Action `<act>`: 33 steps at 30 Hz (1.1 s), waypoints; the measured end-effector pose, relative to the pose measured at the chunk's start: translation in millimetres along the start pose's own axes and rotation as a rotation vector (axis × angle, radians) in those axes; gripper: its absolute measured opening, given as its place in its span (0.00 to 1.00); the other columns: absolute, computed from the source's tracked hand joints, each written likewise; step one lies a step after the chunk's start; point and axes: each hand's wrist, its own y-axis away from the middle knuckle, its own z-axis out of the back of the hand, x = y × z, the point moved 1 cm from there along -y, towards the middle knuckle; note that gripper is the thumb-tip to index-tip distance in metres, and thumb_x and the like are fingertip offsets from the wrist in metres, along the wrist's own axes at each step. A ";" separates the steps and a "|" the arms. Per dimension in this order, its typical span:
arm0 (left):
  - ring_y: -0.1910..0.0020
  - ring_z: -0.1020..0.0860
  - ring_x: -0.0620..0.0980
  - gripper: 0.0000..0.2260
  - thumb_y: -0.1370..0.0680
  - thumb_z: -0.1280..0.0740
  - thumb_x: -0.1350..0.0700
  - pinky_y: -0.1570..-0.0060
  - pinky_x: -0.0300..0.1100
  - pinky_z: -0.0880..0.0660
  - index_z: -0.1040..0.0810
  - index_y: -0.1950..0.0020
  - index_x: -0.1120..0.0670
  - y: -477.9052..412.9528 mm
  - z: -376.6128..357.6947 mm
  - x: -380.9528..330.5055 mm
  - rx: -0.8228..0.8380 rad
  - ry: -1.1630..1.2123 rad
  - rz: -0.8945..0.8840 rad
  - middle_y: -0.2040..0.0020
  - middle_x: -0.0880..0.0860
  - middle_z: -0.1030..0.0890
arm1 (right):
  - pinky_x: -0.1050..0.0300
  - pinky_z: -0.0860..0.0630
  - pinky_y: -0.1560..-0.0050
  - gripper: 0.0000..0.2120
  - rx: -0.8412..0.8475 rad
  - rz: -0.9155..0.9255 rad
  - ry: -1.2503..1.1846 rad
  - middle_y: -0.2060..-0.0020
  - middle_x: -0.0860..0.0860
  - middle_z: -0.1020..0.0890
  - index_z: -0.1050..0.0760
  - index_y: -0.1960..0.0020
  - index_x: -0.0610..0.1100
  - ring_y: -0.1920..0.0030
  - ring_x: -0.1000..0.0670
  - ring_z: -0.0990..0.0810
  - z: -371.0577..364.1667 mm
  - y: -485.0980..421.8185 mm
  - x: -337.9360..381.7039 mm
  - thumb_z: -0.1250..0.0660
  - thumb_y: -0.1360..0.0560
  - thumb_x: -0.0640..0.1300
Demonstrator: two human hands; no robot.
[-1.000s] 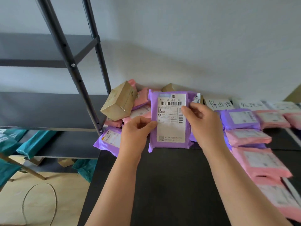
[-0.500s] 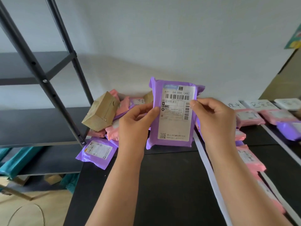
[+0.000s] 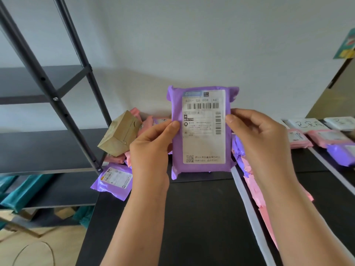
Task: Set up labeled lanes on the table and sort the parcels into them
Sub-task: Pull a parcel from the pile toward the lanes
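- Head view: a purple parcel is held upright in the air above the far part of the black table, between the two hands, with its white shipping label facing the camera.
- The left hand grips the parcel's left edge, with the thumb pressed on the front and the fingers curled behind it.
- The right hand grips the right edge in the same way, its thumb lying on the edge of the label.
- The label carries a barcode near the top and a square code at the lower left. The fine print is too blurred to read.
- Behind the left hand, a heap of unsorted parcels lies against the wall. It includes a tilted brown box, pink mailers and a flat purple mailer that hangs over the table's corner.
- A white tape strip runs along the table just beside the right forearm.
- Beyond it lies a row of pink parcels, partly hidden by that arm.
- Farther right, a handwritten white card stands at the wall end of a lane, with more pink parcels and a purple one near it.
- To the left stands a dark metal shelf rack, with teal bags on its lower level.
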 end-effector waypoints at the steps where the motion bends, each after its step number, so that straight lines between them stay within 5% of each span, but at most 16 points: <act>1: 0.50 0.17 0.63 0.06 0.25 0.27 0.59 0.51 0.56 0.18 0.15 0.50 0.59 0.6 1.2 -1.6 -0.017 0.021 0.006 0.54 0.54 0.14 | 0.68 0.22 0.61 0.05 0.029 -0.012 -0.006 0.59 0.61 0.14 0.17 0.50 0.50 0.57 0.61 0.17 -0.3 2.0 -0.7 0.30 0.23 0.47; 5: 0.53 0.16 0.58 0.06 0.25 0.27 0.61 0.51 0.53 0.19 0.15 0.50 0.61 3.7 3.5 -7.5 -0.046 0.068 0.009 0.58 0.48 0.14 | 0.68 0.25 0.63 0.04 0.071 -0.026 0.023 0.64 0.61 0.16 0.17 0.57 0.51 0.63 0.59 0.19 -3.5 9.9 -2.4 0.29 0.26 0.50; 11: 0.51 0.16 0.59 0.06 0.25 0.27 0.59 0.51 0.53 0.18 0.15 0.50 0.59 6.5 2.3 -10.3 -0.056 0.063 0.023 0.54 0.53 0.14 | 0.63 0.20 0.63 0.02 0.095 -0.035 0.061 0.61 0.63 0.15 0.18 0.56 0.54 0.56 0.62 0.17 -4.4 14.0 -0.7 0.29 0.25 0.49; 17: 0.54 0.15 0.57 0.04 0.24 0.27 0.58 0.53 0.49 0.17 0.14 0.53 0.56 9.3 0.8 -3.2 -0.033 0.023 0.029 0.55 0.53 0.14 | 0.47 0.18 0.59 0.05 0.000 -0.051 0.076 0.63 0.59 0.15 0.17 0.58 0.44 0.60 0.57 0.16 -1.5 17.1 -3.3 0.29 0.24 0.42; 25: 0.51 0.16 0.58 0.06 0.24 0.28 0.57 0.51 0.51 0.19 0.15 0.48 0.53 9.6 -2.7 8.6 0.066 -0.041 0.016 0.51 0.52 0.14 | 0.38 0.19 0.56 0.06 -0.089 -0.102 -0.005 0.61 0.54 0.14 0.17 0.59 0.47 0.55 0.46 0.15 2.6 19.2 -1.8 0.30 0.24 0.44; 29: 0.58 0.16 0.52 0.06 0.24 0.27 0.58 0.65 0.37 0.23 0.15 0.49 0.56 12.7 -7.5 14.7 0.110 -0.023 0.121 0.53 0.53 0.14 | 0.36 0.20 0.53 0.07 -0.146 -0.148 -0.068 0.61 0.48 0.14 0.18 0.61 0.49 0.53 0.39 0.17 3.4 18.1 -2.8 0.29 0.24 0.44; 33: 0.51 0.16 0.59 0.07 0.25 0.26 0.57 0.51 0.47 0.18 0.15 0.49 0.57 12.2 -10.2 18.3 0.101 -0.044 0.123 0.52 0.54 0.14 | 0.38 0.19 0.51 0.09 -0.150 -0.169 -0.073 0.62 0.51 0.14 0.19 0.62 0.51 0.53 0.43 0.16 7.7 19.6 -5.4 0.29 0.24 0.44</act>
